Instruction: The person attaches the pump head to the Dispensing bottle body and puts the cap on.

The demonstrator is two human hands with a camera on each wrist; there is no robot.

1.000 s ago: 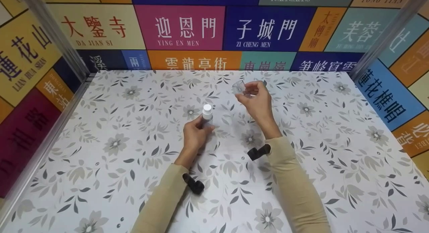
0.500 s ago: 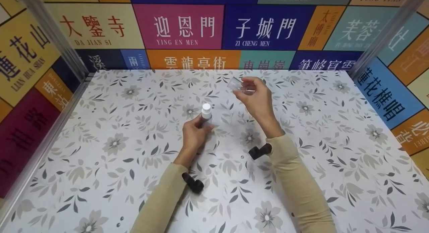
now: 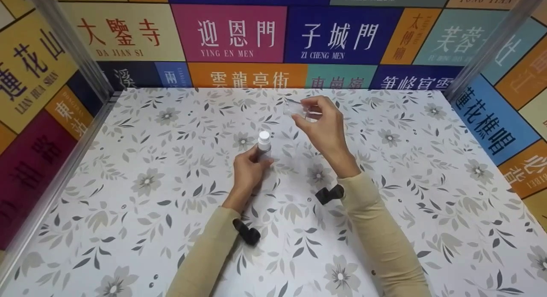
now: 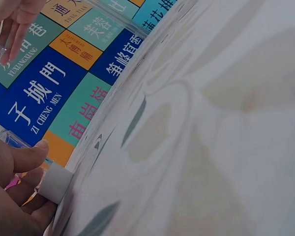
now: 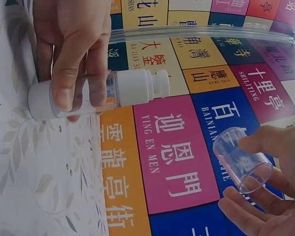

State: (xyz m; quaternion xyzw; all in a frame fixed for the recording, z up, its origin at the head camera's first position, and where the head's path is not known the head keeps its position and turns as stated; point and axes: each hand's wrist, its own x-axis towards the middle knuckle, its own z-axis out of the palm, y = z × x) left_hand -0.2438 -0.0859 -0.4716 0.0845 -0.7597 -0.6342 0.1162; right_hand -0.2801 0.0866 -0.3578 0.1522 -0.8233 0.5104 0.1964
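A small pump bottle (image 3: 264,139) with a white pump head stands on the table, gripped by my left hand (image 3: 248,169). In the right wrist view the bottle (image 5: 132,87) has a clear upper body and a white base; the thumb and fingers wrap its middle. Up and to the right, clear of the table, my right hand (image 3: 327,126) pinches a clear plastic cap (image 3: 295,109) between thumb and fingers. The right wrist view shows this see-through cap (image 5: 241,160) tilted, apart from the bottle. The left wrist view catches the bottle's white base (image 4: 55,183) at the tabletop.
The table (image 3: 171,228) wears a white cover with grey flowers and leaves. Walls of coloured panels (image 3: 230,34) with lettering enclose its back and sides. Black wrist cameras (image 3: 247,232) sit on both sleeves.
My right hand has shifted slightly left and up, turning the clear cap more onto its side. My left hand and the bottle stay in place.
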